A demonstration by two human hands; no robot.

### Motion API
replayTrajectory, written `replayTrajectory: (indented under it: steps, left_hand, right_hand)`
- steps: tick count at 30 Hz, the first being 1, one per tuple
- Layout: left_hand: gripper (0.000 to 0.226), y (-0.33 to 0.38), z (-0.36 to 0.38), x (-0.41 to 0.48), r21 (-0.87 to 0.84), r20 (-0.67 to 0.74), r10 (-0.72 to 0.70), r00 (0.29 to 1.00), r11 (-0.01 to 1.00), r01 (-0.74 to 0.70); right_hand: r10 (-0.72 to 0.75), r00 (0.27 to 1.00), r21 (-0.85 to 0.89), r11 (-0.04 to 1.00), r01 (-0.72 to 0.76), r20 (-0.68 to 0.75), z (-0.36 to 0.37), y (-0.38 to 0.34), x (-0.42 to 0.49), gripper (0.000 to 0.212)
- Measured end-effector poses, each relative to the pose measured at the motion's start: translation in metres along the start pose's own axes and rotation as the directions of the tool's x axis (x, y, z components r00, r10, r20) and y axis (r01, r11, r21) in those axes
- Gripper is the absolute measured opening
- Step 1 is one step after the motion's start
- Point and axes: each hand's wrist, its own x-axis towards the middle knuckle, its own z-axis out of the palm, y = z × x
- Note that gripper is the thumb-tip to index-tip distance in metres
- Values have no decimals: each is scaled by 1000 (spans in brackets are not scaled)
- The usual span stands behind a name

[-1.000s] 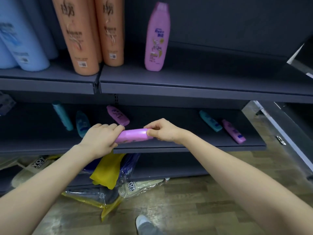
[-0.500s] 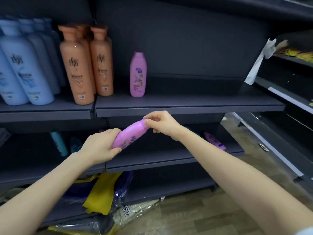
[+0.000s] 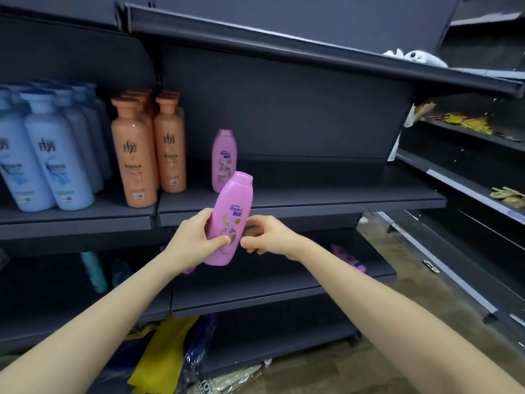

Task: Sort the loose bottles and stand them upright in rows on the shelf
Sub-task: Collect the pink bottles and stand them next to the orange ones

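Note:
I hold a pink Rejoice bottle (image 3: 231,220) nearly upright, cap up, in front of the middle shelf (image 3: 326,199). My left hand (image 3: 193,240) grips its lower half from the left. My right hand (image 3: 267,237) is at the bottle's lower right edge with curled fingertips against it; a firm hold is not visible. A matching pink bottle (image 3: 224,159) stands upright on the shelf just behind. On the lower shelf lie teal bottles (image 3: 93,270) and a purple one (image 3: 348,260).
Orange bottles (image 3: 133,157) and light blue bottles (image 3: 56,160) stand in rows on the left of the middle shelf. The upper shelf's edge (image 3: 312,49) overhangs. Yellow and blue plastic bags (image 3: 164,345) lie at the bottom. Another shelf unit (image 3: 460,191) runs along the right.
The pink bottle has been raised from the lower shelf and turned from lying sideways to nearly upright. My right hand slid from the cap end down to the lower right edge.

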Motion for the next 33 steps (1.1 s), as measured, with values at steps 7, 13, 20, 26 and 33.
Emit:
replayTrajectory:
  steps: [7, 13, 20, 26, 33]
  left_hand:
    - [36, 15, 7, 21, -280, 17, -55, 998, 958, 57]
    - [36, 18, 15, 46, -356, 29, -72, 997, 931, 77]
    - [41, 19, 21, 83, -316, -24, -39, 999, 948, 29]
    - [58, 2, 14, 115, -221, -132, -175, 976, 965, 144]
    - [78, -30, 9, 147, -129, -229, -279, 933, 958, 255]
  right_hand:
    - [-69, 996, 243, 967, 81, -58, 8, 2, 10, 48]
    - [-2, 976, 347, 934, 79, -218, 5, 11, 37, 48]
    - [37, 964, 375, 924, 68, -265, -22, 18, 75, 52]
    - [44, 951, 305, 951, 54, -305, -62, 27, 100, 47]
    - [44, 950, 254, 966, 38, -309, -84, 39, 131, 49]
